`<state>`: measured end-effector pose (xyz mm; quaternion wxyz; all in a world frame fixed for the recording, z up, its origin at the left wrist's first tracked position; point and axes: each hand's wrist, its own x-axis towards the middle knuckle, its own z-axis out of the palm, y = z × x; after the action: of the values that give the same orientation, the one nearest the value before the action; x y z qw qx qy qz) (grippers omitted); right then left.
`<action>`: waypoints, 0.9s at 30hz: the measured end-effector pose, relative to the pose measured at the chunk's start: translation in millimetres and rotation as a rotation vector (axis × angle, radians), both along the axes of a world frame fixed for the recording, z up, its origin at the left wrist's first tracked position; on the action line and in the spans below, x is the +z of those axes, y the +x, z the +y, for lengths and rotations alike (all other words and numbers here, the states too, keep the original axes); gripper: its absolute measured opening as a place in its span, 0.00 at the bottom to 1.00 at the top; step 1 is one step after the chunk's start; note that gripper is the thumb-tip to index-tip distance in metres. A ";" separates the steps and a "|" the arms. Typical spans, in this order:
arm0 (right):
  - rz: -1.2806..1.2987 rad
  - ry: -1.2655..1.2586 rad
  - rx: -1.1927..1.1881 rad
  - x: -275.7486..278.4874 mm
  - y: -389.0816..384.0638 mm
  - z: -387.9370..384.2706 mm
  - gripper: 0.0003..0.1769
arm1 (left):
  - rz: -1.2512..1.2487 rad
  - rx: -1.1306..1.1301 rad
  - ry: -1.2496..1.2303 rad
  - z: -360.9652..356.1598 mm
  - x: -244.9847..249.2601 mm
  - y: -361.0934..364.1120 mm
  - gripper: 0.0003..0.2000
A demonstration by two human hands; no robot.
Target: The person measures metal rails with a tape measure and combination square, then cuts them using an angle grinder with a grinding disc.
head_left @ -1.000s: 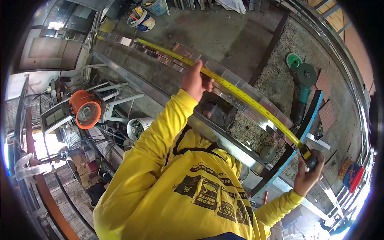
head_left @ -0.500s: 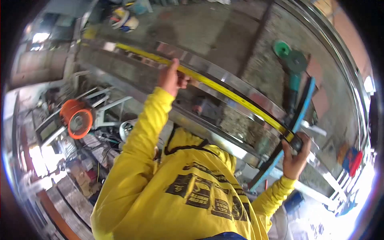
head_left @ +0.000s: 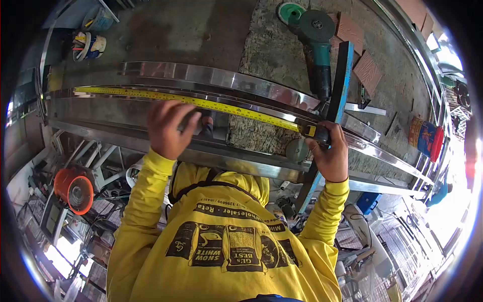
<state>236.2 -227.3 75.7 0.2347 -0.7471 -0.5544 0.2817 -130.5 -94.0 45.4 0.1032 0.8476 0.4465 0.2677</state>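
My right hand (head_left: pixel 332 156) grips the dark case of a tape measure (head_left: pixel 317 133). Its yellow blade (head_left: pixel 221 106) runs out leftward along a shiny metal bar (head_left: pixel 196 75). Just below the blade is my left hand (head_left: pixel 171 131), slightly blurred, with its fingers apart and nothing held. Beside the tape case, a blue-edged bar (head_left: pixel 343 80) lies crosswise over the metal lengths. An angle grinder (head_left: pixel 320 55) with a teal body rests beyond my right hand, close to the blue-edged bar.
A green disc (head_left: pixel 291 13) lies beside the grinder, with reddish tile pieces (head_left: pixel 368 73) to its right. A red-and-blue container (head_left: pixel 425 138) stands far right. An orange fan (head_left: pixel 75 191) is at lower left. A small bucket of tools (head_left: pixel 89 46) sits upper left.
My left hand has let go of the tape blade and opened below it. My right hand still holds the case. The camera view has turned, shifting the scene.
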 end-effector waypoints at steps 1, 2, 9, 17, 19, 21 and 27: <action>0.001 -0.007 0.000 0.1 -0.1 1.0 0.26 | 0.038 -0.055 -0.006 -0.1 -0.3 9.4 0.12; 0.001 -0.016 -0.001 0.2 0.2 2.3 0.26 | 0.075 -0.112 -0.013 -0.3 -1.9 17.6 0.14; -0.001 -0.041 0.008 0.3 4.1 9.6 0.25 | 0.105 -0.266 -0.062 8.5 -22.5 46.4 0.15; 0.000 -0.110 0.027 2.7 9.1 16.6 0.26 | 0.085 -0.293 -0.086 11.7 -29.6 44.9 0.14; 0.001 -0.126 0.025 4.2 9.3 18.1 0.26 | 0.088 -0.292 -0.092 11.3 -30.1 44.3 0.15; 0.016 -0.142 0.016 5.4 9.5 18.7 0.26 | 0.091 -0.289 -0.094 11.1 -29.8 44.3 0.14; 0.016 -0.096 0.030 3.7 8.1 9.9 0.25 | 0.081 -0.331 -0.232 22.0 -9.0 40.5 0.15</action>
<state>244.3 -217.4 79.5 0.1986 -0.7468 -0.5497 0.3174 -90.0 -72.0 36.4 0.2245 0.9019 0.3328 0.1597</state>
